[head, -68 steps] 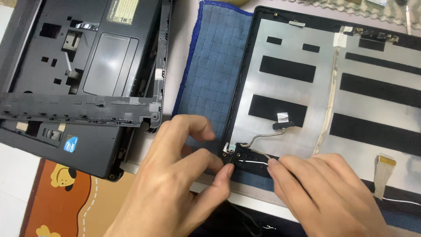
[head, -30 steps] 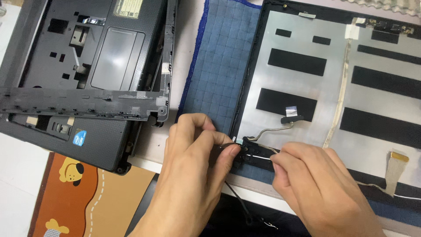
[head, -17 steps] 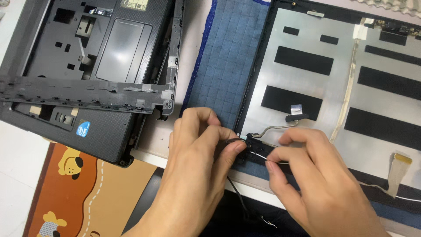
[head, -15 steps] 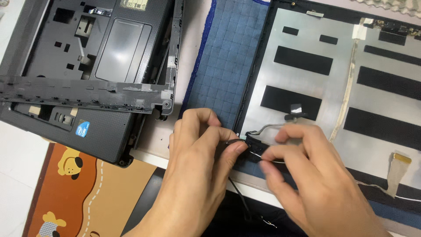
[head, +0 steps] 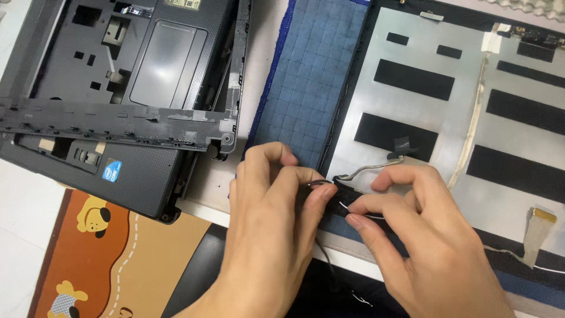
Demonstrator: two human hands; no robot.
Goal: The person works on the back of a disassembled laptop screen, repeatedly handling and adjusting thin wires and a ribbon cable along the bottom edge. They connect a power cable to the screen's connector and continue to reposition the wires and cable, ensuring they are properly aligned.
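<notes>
While both hands work at lid's lower-left corner, left hand [head: 268, 227] pinches thin dark wire [head: 319, 184] at black hinge piece [head: 344, 197]; right hand [head: 421, 238] pinches same piece from other side, index finger stretched along it. Since a moment ago right hand has shifted slightly up toward corner; grip looks tighter, cable likely being worked loose. Grey cable [head: 371, 169] runs from hinge across laptop lid back [head: 465, 100], silver with black strips. Lid lies on blue cloth [head: 306, 82]. Stripped laptop base [head: 118, 88] left on counter [head: 23, 224]; cartoon mat [head: 106, 259] below.
</notes>
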